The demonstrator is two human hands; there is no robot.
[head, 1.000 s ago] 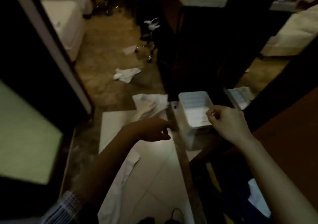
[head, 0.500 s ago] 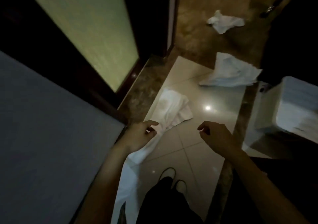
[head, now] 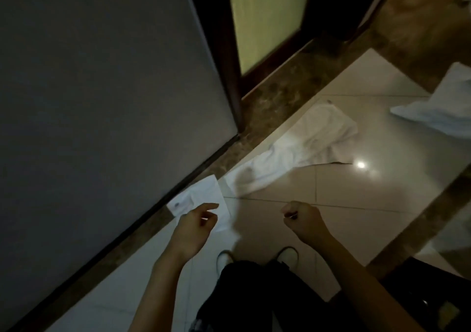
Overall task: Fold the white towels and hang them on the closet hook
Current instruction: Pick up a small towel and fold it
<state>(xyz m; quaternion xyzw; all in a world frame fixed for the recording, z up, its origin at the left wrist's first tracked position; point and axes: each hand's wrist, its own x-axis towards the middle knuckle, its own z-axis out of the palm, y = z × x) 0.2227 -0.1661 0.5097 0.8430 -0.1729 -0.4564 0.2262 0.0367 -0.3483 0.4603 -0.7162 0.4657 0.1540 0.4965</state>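
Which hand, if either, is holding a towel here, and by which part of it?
Neither, it seems. The left hand hovers with fingers loosely spread over the near corner of the long white towel on the floor; the right hand is curled on nothing visible.

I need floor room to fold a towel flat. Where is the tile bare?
Bare tile lies right of the long towel, up to the brown border strip. It is crowded along the grey wall, where the towel's end sits by the left hand.
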